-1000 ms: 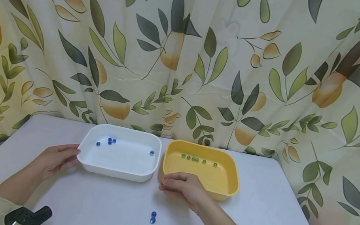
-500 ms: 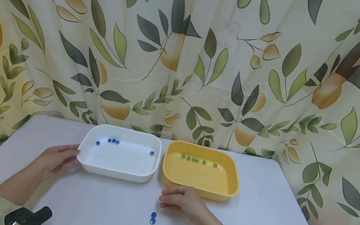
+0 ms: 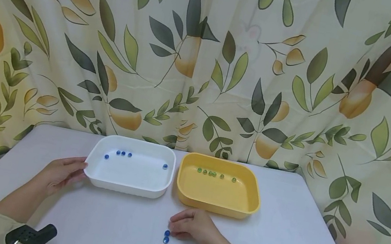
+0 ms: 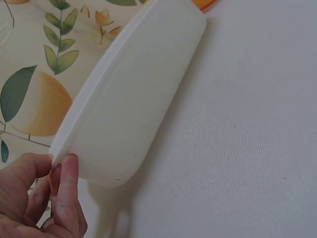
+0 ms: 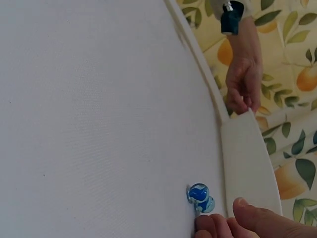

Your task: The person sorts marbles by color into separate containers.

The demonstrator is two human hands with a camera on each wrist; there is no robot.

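My left hand point(image 3: 59, 174) pinches the left rim of the white tray point(image 3: 125, 184) between thumb and fingers; the left wrist view shows the tray's outer wall point(image 4: 133, 94) beside the hand point(image 4: 44, 198). Several blue marbles point(image 3: 123, 153) lie inside this tray. On the table, two blue marbles point(image 3: 166, 240) touch each other in front of the trays. Right behind them is my right hand point(image 3: 196, 228), its fingertips close to the farther marble. In the right wrist view, thumb and fingers stand apart beside the marbles point(image 5: 199, 192), with nothing visible between them.
A yellow tray point(image 3: 218, 193) holding several green marbles point(image 3: 204, 171) stands just right of the white one. Both rest near the back edge of the white-covered table point(image 3: 103, 223). Behind it hangs a fruit-and-leaf patterned curtain point(image 3: 205, 110).
My right hand has come from the yellow tray's front left corner toward me, down to the two marbles. One blue marble in the white tray has rolled right. My left hand stays put.
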